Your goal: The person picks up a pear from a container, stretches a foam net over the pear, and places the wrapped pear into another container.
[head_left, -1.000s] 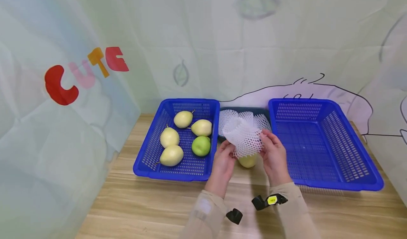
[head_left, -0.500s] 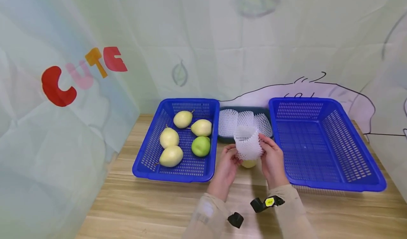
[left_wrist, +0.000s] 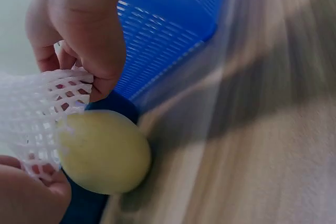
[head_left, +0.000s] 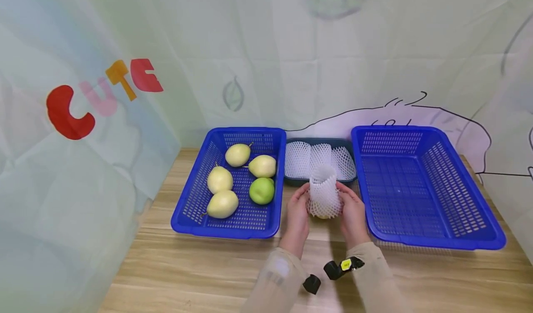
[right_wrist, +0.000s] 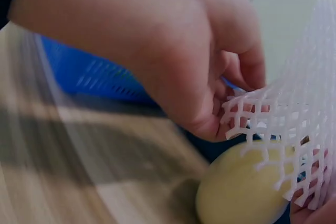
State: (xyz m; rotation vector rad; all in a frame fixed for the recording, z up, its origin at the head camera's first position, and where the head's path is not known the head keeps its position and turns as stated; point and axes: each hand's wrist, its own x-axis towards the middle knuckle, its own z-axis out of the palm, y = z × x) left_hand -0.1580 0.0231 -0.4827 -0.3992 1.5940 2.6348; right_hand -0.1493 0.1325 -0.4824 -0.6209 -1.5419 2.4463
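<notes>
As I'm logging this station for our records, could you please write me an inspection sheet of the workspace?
Surface: wood-grain tabletop.
Job's things: white foam net partly over a pale pear; left basket holding four pears and a green fruit; dark tray of spare nets; right basket.
Clutter: nothing seen.
Hands: left hand and right hand both grip the net's lower edge.
Cables: nothing seen.
Surroundings: printed backdrop with CUTE lettering.
</notes>
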